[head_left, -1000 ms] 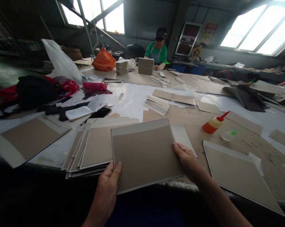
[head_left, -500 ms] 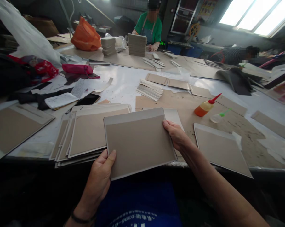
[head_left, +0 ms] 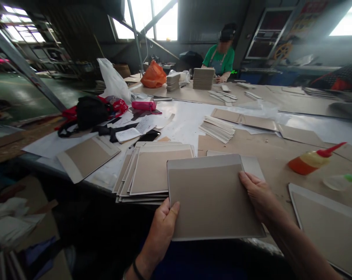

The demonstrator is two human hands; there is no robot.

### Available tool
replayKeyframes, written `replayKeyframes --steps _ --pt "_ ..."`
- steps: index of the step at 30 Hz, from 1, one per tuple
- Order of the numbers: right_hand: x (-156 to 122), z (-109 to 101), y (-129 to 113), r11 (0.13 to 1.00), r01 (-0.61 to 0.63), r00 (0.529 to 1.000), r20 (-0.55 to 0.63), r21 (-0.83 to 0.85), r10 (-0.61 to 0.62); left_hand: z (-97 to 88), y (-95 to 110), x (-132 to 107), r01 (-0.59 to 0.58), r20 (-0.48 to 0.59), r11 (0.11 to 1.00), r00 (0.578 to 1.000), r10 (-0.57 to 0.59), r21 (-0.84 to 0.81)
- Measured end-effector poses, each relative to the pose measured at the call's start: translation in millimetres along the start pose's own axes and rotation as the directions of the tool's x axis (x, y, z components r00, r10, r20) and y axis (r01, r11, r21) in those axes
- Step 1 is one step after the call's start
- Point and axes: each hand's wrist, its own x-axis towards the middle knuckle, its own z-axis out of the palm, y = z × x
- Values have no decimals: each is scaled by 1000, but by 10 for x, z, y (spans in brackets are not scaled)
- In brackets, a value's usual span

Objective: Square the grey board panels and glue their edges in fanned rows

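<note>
Pinch grip: my left hand (head_left: 161, 225) and right hand (head_left: 260, 196) hold the board (head_left: 211, 202) by its sides at the near edge of the table (head_left: 183, 120), beside the stack (head_left: 156, 171). I judge a slackened pinch could drop it, a leftward swing clip the stack. Board flat, grey-brown, its far band paler.

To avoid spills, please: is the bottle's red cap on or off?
On: the red cap sits on the bottle. Whether its tip is open, I cannot tell.
</note>
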Motion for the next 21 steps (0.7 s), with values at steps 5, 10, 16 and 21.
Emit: replayKeyframes --steps 5,10,16,21 --pt "-20 -32 -212 990 -84 970 238 111 56 -22 31 -32 61 -79 990 994 -71 -127" --pt "-157 -153 -256 942 -170 920 388 290 47 -116 51 16 84 -227 966 963 -142 -246" --pt "-428 37 192 886 -171 929 370 431 -1 -1 2 50 76 -251 951 956 -155 -299" --pt "-445 125 239 891 -87 958 284 445 -48 -23 -39 -10 50 -273 984 957 -96 -169"
